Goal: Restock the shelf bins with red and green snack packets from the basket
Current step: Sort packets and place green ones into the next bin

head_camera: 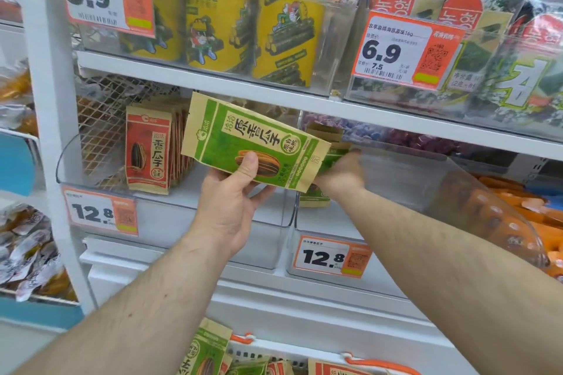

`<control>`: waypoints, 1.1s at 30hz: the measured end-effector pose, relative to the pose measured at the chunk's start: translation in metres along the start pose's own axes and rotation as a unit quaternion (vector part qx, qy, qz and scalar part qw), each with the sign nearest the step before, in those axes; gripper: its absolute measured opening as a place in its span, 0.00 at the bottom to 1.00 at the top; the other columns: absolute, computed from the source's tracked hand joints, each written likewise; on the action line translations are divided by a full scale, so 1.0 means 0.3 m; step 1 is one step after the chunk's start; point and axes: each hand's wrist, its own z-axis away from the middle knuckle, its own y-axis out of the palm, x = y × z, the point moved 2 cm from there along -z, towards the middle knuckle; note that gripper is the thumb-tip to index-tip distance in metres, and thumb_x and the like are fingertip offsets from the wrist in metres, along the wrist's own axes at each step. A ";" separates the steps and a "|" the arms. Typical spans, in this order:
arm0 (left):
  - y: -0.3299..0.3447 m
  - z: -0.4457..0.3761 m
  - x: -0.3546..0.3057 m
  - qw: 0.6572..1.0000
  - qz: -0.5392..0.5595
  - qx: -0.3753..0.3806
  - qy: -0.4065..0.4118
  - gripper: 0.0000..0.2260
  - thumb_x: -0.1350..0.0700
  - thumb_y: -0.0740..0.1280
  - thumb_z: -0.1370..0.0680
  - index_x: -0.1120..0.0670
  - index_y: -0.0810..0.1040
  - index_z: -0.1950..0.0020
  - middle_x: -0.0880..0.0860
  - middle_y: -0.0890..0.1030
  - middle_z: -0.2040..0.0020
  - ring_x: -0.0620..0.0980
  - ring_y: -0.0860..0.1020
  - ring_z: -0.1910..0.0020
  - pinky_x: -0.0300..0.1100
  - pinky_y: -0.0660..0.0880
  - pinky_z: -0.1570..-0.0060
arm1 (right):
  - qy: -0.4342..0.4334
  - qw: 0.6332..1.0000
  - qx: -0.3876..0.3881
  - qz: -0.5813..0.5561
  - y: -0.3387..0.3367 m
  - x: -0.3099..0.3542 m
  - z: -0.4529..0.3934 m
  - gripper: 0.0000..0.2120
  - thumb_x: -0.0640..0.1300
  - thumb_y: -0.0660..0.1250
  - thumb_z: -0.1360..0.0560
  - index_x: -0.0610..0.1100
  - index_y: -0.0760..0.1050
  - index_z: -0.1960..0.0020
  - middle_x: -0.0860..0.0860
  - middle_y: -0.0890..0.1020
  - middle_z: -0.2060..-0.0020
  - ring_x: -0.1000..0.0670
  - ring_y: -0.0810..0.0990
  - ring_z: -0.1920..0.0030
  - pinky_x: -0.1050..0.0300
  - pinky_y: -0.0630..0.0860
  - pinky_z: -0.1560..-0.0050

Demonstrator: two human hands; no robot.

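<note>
My left hand (233, 192) grips a green seed packet (253, 143) by its lower edge, tilted, in front of the middle shelf. My right hand (342, 175) reaches into the right clear bin (426, 192). It rests against green packets (315, 198) standing there; its fingers are blurred and partly hidden behind the held packet. The left clear bin (182, 216) holds a row of upright red packets (149, 149). The basket (304, 359) at the bottom edge shows several green and red packets.
Price tags reading 12.8 (100, 211) hang on both bin fronts. Yellow cans (219, 21) and seaweed packs (457, 39) fill the shelf above. A white upright post (51, 131) stands at left, orange goods (524, 213) at right.
</note>
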 end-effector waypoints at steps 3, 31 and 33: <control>-0.001 -0.002 0.001 1.000 -0.007 0.000 -0.002 0.10 0.55 0.69 0.31 0.46 0.80 0.50 0.51 0.84 0.47 0.54 0.82 0.46 0.66 0.72 0.38 | -0.006 1.000 -0.006 0.026 0.010 0.003 -0.004 0.31 0.48 0.78 0.30 0.41 0.61 0.41 0.45 0.77 0.45 0.42 0.79 0.43 0.55 0.71 0.54; 0.038 0.001 -0.055 0.981 -0.170 0.088 0.019 0.16 0.61 0.76 0.31 0.54 0.79 0.47 0.52 0.85 0.49 0.51 0.83 0.49 0.46 0.81 0.50 | 0.067 0.987 0.105 -0.098 -0.063 -0.072 -0.092 0.06 0.36 0.64 0.24 0.36 0.80 0.55 0.42 0.86 0.63 0.49 0.86 0.66 0.51 0.85 0.58; 0.084 0.005 -0.078 0.944 -0.292 0.143 0.060 0.15 0.64 0.78 0.32 0.56 0.81 0.47 0.52 0.86 0.50 0.50 0.83 0.48 0.42 0.80 0.46 | 0.062 0.985 0.108 -0.118 -0.085 -0.079 -0.085 0.08 0.37 0.62 0.21 0.36 0.78 0.56 0.46 0.82 0.74 0.56 0.79 0.78 0.66 0.76 0.74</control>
